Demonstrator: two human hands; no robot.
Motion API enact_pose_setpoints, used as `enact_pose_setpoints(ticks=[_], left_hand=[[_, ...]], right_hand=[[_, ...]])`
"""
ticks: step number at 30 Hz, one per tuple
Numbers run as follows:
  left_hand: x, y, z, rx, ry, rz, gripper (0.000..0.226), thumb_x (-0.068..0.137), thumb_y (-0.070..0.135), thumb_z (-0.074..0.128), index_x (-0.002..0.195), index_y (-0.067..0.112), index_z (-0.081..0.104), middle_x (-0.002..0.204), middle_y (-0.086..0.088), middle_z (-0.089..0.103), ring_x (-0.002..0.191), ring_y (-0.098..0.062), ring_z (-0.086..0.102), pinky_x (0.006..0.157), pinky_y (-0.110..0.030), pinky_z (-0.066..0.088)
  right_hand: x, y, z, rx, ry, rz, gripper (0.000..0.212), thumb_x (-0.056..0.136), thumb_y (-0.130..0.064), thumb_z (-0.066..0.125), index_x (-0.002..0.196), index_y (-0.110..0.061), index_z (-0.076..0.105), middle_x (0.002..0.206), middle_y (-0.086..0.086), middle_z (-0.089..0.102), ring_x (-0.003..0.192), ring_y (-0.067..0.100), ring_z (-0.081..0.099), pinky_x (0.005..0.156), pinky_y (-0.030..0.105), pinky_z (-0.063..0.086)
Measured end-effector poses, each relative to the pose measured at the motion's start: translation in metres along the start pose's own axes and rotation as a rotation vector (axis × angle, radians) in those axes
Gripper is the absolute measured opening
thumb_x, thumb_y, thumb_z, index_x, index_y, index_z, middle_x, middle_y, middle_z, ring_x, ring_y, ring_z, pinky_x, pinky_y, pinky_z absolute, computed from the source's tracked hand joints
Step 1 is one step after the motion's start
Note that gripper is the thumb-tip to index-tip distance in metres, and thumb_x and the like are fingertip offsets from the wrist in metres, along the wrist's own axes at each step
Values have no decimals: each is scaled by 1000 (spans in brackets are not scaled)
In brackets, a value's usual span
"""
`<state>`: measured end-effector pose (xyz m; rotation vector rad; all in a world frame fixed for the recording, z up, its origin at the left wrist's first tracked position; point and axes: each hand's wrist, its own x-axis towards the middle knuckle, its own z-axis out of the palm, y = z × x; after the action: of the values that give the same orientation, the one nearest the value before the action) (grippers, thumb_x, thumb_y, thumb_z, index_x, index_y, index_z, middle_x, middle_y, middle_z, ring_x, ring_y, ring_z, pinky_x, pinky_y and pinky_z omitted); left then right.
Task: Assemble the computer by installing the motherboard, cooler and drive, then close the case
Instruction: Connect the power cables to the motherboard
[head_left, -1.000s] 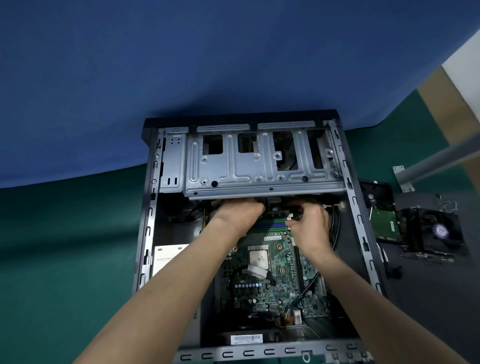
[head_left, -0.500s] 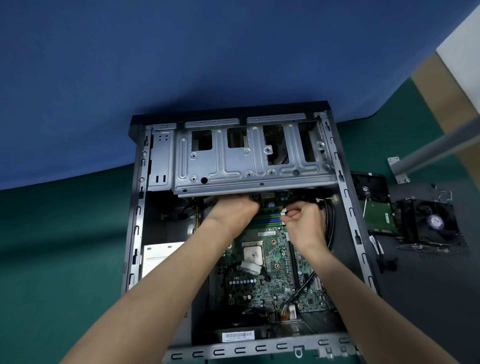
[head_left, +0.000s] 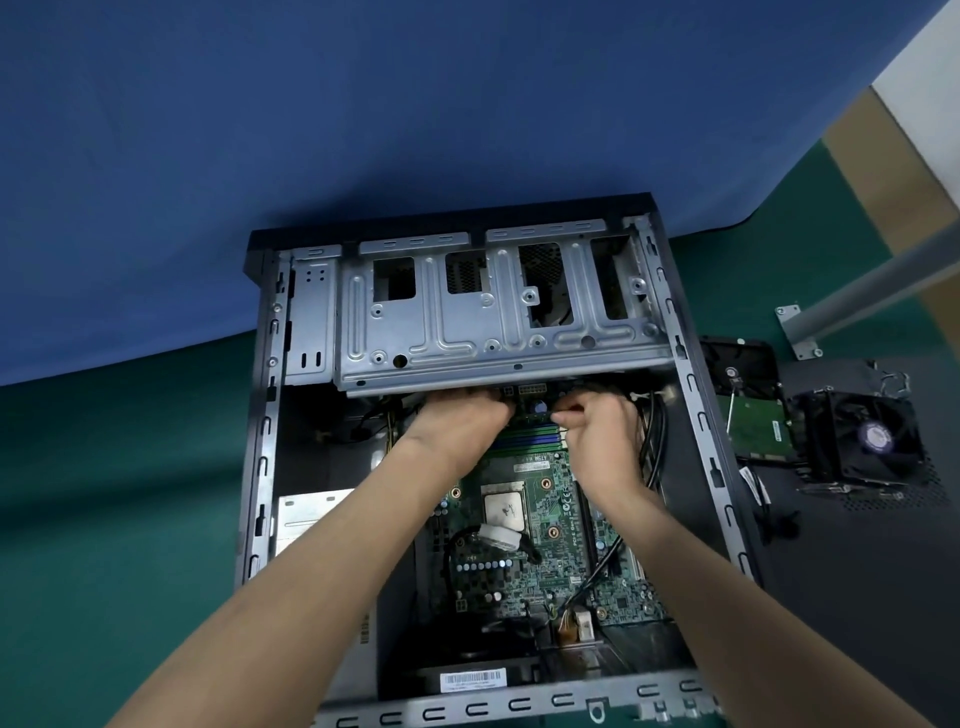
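motherboard (head_left: 524, 525) in case (head_left: 260, 467); cooler (head_left: 862, 441) right of case

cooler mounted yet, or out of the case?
Out. The cooler sits on the dark panel right of the case, and the CPU on the motherboard is bare.

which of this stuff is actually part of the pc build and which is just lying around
Part of the build: computer case, motherboard, drive, cooler, dark vented panel, left hand, right hand pinching a small part.

Just lying about: metal post with bracket, blue backdrop.
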<state>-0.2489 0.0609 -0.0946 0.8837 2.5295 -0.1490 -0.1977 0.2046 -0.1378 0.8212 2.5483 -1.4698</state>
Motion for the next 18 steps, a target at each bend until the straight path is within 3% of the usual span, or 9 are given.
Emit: enact_pose_setpoints(ticks=[2, 3, 6, 9, 11, 12, 15, 18], left_hand=[[0, -1, 2, -8, -1, 7, 32, 93, 0, 45, 118, 16, 55, 109, -7, 60, 100, -26, 59, 67, -30, 35], [-1, 0, 2, -11, 5, 13, 32, 93, 0, 45, 118, 16, 55, 110, -7, 60, 100, -26, 59, 68, -31, 36], [0, -1, 1, -7, 2, -18, 32, 93, 0, 46, 119, 17, 55, 112, -7, 59, 101, -27, 59, 71, -33, 40], [-2, -1, 0, 2, 24, -20, 33, 91, -2, 47, 117, 15, 56, 111, -7, 60, 102, -27, 59, 69, -32, 37], [-2, 0, 1, -21, 33, -32, 32, 90, -1, 49, 116, 15, 57, 110, -7, 61, 101, -27, 59, 68, -31, 34], [-2, 1, 2, -40, 36, -47, 31, 90, 0, 50, 116, 16, 58, 109, -7, 61, 101, -27, 60, 68, -30, 34], [-4, -2, 5, -196, 68, -99, 30, 91, 3, 50, 116, 17, 59, 109, -5, 65, 103, -27, 60, 69, -27, 39], [-11, -9, 8, -507, 45, -169, 44, 91, 0, 47, 127, 24, 55, 110, 8, 69, 102, -8, 60, 62, -10, 35]], right_hand=[[-3, -1, 2, 35, 44, 24, 28, 83, 10, 44, 97, 0, 66, 89, 9, 68, 84, 9, 64, 63, 10, 42], [-3, -2, 5, 26, 80, 49, 28, 82, 8, 41, 91, -4, 65, 87, 7, 66, 81, 9, 64, 56, 11, 41], [-3, 1, 8, -13, 73, 51, 26, 79, 3, 39, 82, -12, 60, 90, 5, 65, 84, 18, 62, 56, 24, 37], [-3, -4, 5, 18, 28, 32, 22, 80, 1, 47, 89, -8, 65, 93, 5, 66, 96, 28, 63, 65, 20, 41], [-2, 1, 4, -24, 19, 21, 27, 83, 12, 49, 102, 7, 67, 107, 19, 65, 93, 18, 61, 81, 11, 38], [-3, 1, 3, 13, 23, 56, 28, 85, 15, 49, 109, 13, 63, 110, 19, 63, 85, 8, 59, 82, 7, 39], [-4, 3, 1, 16, 12, 81, 37, 86, 7, 63, 122, 8, 57, 106, 13, 62, 66, -6, 53, 69, 3, 42], [-4, -2, -4, 47, -10, 64, 32, 81, 5, 71, 113, 3, 65, 94, 2, 65, 64, -5, 57, 64, 6, 41]])
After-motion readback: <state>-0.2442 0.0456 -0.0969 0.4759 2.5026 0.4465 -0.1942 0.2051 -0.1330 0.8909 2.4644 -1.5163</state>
